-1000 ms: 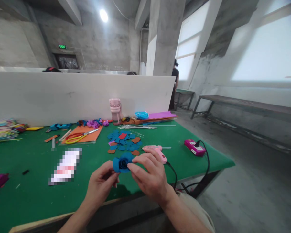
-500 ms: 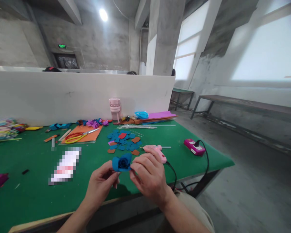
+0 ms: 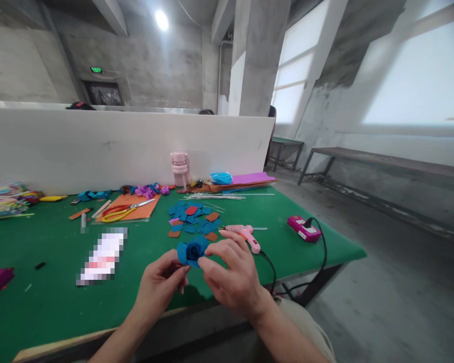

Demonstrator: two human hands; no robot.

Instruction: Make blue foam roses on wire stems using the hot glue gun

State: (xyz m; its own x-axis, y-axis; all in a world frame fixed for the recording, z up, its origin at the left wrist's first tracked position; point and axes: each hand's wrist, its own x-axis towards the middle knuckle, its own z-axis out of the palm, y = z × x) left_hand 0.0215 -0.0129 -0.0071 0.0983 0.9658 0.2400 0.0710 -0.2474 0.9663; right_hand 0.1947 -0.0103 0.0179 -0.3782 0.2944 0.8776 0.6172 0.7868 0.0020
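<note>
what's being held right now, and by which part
A blue flower: the left grip holds it from underneath, the right grip at its outer petal edge.

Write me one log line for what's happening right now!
left hand: holds flower | right hand: at flower's edge | glue gun: on table | pieces: loose on table

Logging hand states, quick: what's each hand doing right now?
Left hand: closed, holding the blue craft rose at its lower left.
Right hand: partly curled at the rose's right edge; whether it grips cannot be told.
</note>
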